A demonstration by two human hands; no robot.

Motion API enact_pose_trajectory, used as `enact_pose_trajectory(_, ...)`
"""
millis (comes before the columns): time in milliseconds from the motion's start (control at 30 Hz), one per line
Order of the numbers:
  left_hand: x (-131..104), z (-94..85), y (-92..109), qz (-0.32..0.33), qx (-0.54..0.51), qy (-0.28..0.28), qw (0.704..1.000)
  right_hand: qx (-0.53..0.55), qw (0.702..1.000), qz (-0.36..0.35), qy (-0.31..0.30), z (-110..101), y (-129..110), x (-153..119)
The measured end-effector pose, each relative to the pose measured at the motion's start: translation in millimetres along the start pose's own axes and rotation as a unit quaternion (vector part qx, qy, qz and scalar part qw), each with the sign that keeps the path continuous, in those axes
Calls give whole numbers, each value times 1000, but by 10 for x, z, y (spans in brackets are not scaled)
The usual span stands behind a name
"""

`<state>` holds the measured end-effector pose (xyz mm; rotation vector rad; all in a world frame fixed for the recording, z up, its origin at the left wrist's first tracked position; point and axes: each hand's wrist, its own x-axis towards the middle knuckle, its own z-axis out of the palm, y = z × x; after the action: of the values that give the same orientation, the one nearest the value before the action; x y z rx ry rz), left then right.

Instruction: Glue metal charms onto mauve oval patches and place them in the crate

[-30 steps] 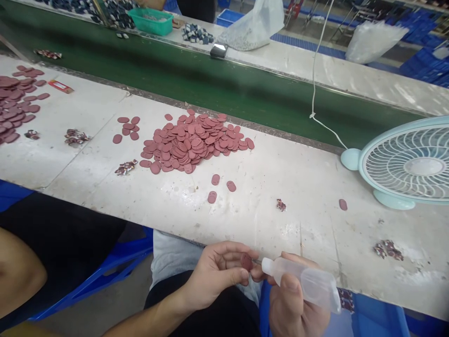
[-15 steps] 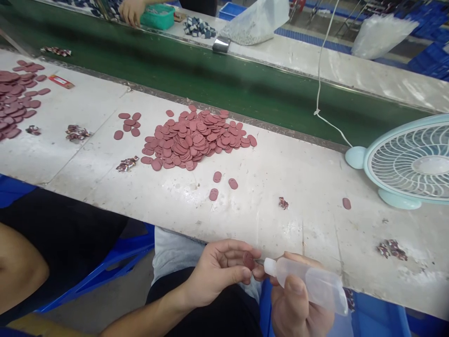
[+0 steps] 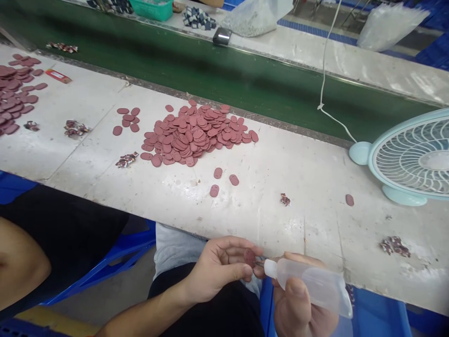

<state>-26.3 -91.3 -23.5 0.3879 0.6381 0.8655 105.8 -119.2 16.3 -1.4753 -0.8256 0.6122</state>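
You're apparently aligning nozzle (image 3: pixel 260 264) and disc (image 3: pixel 249 257): left hand (image 3: pixel 219 269) pinches disc, right hand (image 3: pixel 298 299) clamps bottle (image 3: pixel 319 285) at its four o'clock; next move needs steadiness.

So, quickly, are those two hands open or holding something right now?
Left hand: closed, holding a reddish oval piece.
Right hand: closed, holding a translucent plastic bottle.

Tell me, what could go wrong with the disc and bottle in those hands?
The left hand holds a reddish disc past the near edge of the table, so a slip might drop it into the lap. The right hand grips a translucent bottle whose thin tip is close to the left hand, so a jolt could poke it.
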Motion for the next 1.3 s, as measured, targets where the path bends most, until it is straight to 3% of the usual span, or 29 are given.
enact_pose_trajectory(67,-1,-7,-4,6,-5,-8,1000,38,999,16,-21,-37,-7,37)
enact_pose_trajectory(133,-5,-12,-2,14,-24,-22,999,143,983,83,-78,-118,-6,159)
enact_pose_trajectory(200,-12,-14,8,20,-57,-42,997,295,930,191,-109,-253,40,379)
enact_pose_trajectory(233,-16,-15,15,23,-73,-53,996,384,880,261,-99,-335,88,518)
enact_pose_trajectory(267,-19,-16,22,26,-87,-64,994,482,809,331,-68,-420,154,667)
enact_pose_trajectory(300,-22,-18,28,30,-97,-75,992,584,708,396,-20,-500,232,816)
enact_pose_trajectory(367,-24,-24,32,38,-107,-98,989,767,440,457,97,-629,399,1077)
enact_pose_trajectory(400,-23,-28,29,41,-110,-109,987,826,305,450,148,-671,471,1172)
enact_pose_trajectory(433,-19,-33,24,44,-111,-119,986,866,187,426,185,-699,526,1235)
enact_pose_trajectory(467,-15,-38,18,44,-111,-124,985,887,99,404,200,-716,560,1265)
enact_pose_trajectory(500,-10,-43,12,45,-111,-127,985,897,52,396,188,-725,573,1264)
enact_pose_trajectory(533,-4,-48,7,46,-110,-125,985,902,53,403,144,-727,564,1238)
enact_pose_trajectory(567,1,-53,4,45,-107,-119,986,896,106,424,74,-723,538,1192)
enact_pose_trajectory(600,5,-58,4,46,-104,-114,987,872,214,440,-6,-713,499,1135)
enact_pose_trajectory(633,7,-63,6,48,-99,-110,988,817,364,440,-84,-692,452,1074)
enact_pose_trajectory(667,7,-67,12,53,-94,-107,988,722,536,412,-145,-659,403,1016)
enact_pose_trajectory(700,3,-71,20,58,-88,-105,989,587,705,358,-175,-611,358,968)
enact_pose_trajectory(733,-4,-75,30,62,-81,-101,990,417,845,285,-176,-550,322,936)
enact_pose_trajectory(767,-13,-78,41,65,-74,-97,990,229,940,201,-154,-477,301,924)
enact_pose_trajectory(800,-23,-80,53,65,-69,-90,991,47,984,112,-128,-397,295,935)
enact_pose_trajectory(833,-33,-81,64,63,-64,-81,993,-112,987,31,-109,-317,306,969)
enact_pose_trajectory(867,-42,-83,74,60,-60,-74,994,-236,966,-37,-101,-243,331,1023)
enact_pose_trajectory(967,-58,-87,95,48,-59,-62,995,-409,891,-135,-146,-85,446,1239)
enact_pose_trajectory(1033,-60,-91,106,38,-62,-50,996,-431,875,-131,-178,-41,506,1360)
enact_pose_trajectory(1167,-55,-111,125,32,-67,-22,997,-413,883,-121,-187,-73,463,1391)
enact_pose_trajectory(1233,-51,-125,131,39,-59,-10,997,-372,905,-96,-183,-134,356,1258)
enact_pose_trajectory(1300,-43,-135,128,45,-50,2,998,-259,944,-26,-204,-198,218,1024)
